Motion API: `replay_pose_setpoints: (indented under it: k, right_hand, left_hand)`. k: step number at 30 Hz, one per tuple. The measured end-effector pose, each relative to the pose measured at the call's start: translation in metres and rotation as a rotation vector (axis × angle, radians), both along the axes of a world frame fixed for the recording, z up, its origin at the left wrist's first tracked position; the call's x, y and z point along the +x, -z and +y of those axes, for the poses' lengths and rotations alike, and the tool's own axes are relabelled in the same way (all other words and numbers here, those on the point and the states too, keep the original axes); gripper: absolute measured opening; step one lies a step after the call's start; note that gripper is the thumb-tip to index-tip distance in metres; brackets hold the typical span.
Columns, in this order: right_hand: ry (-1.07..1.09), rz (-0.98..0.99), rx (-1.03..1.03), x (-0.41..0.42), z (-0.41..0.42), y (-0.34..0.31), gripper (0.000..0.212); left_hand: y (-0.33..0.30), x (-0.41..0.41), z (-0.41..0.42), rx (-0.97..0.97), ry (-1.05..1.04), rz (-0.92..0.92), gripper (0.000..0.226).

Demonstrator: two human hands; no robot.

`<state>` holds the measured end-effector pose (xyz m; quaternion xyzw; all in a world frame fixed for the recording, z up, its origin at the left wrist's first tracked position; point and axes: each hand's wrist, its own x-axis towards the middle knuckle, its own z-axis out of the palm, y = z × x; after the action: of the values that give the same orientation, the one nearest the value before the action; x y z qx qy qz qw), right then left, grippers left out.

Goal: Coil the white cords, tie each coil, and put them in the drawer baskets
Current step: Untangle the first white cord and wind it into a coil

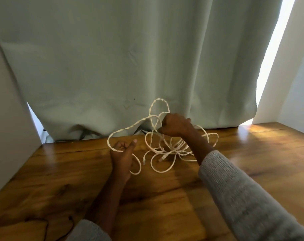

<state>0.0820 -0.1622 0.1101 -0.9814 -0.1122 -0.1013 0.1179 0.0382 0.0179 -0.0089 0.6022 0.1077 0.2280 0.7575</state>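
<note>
A tangle of white cords (166, 152) lies on the wooden table (165, 197) near its far edge, with plug ends showing in the heap. My right hand (175, 125) is raised above the heap and closed around several loops of cord, one loop standing up above the fist. My left hand (123, 153) sits to the left, fingers curled on a strand that runs in an arc up to the right hand; a small loop hangs below it. No drawer or baskets are in view.
A pale green curtain (130, 58) hangs right behind the table's far edge. White walls stand at the left (6, 119) and right (294, 75). A thin black cable (46, 225) lies at the table's near left.
</note>
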Motion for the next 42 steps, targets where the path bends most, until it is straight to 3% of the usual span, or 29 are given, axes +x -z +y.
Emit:
replay_pose_setpoints:
  k: [5,10,17,21,23,28,31,35,39,42]
  right_hand:
    - [-0.093,-0.028,0.152,0.009,0.004,-0.029,0.033]
    - [-0.138,0.015,0.323,-0.005,0.013,-0.050,0.024]
    - [-0.251,0.060,0.205,-0.016,0.039,-0.043,0.020]
    - [-0.377,0.137,0.301,-0.018,0.014,-0.012,0.039]
    - [-0.417,0.185,0.202,-0.023,-0.003,0.016,0.049]
    - [-0.388,0.040,0.126,-0.019,-0.036,0.045,0.011]
    - [-0.339,0.005,-0.015,-0.015,-0.053,0.036,0.020]
    - [-0.098,-0.049,-0.299,-0.013,-0.065,0.040,0.026]
    - [-0.244,-0.099,-0.115,-0.028,-0.053,0.044,0.052]
    - [-0.318,-0.174,-0.089,-0.038,-0.032,0.048,0.040]
  left_hand:
    - [-0.011,-0.005,-0.009,-0.110,0.263,-0.086,0.021]
    - [-0.016,-0.010,-0.024,0.000,0.386,-0.102,0.017]
    - [-0.017,-0.011,-0.041,0.046,0.446,-0.082,0.021]
    - [-0.023,-0.008,-0.029,-0.186,0.455,-0.126,0.020]
    - [-0.028,-0.005,-0.017,-0.341,0.487,-0.175,0.023]
    - [-0.027,-0.004,0.001,-0.490,0.502,-0.177,0.030]
    - [-0.024,-0.001,0.014,-0.599,0.497,-0.175,0.033]
    - [-0.018,0.002,0.028,-0.712,0.539,-0.202,0.033]
    - [-0.014,0.003,0.029,-0.771,0.533,-0.219,0.033]
    - [-0.015,0.003,0.028,-0.804,0.548,-0.253,0.031]
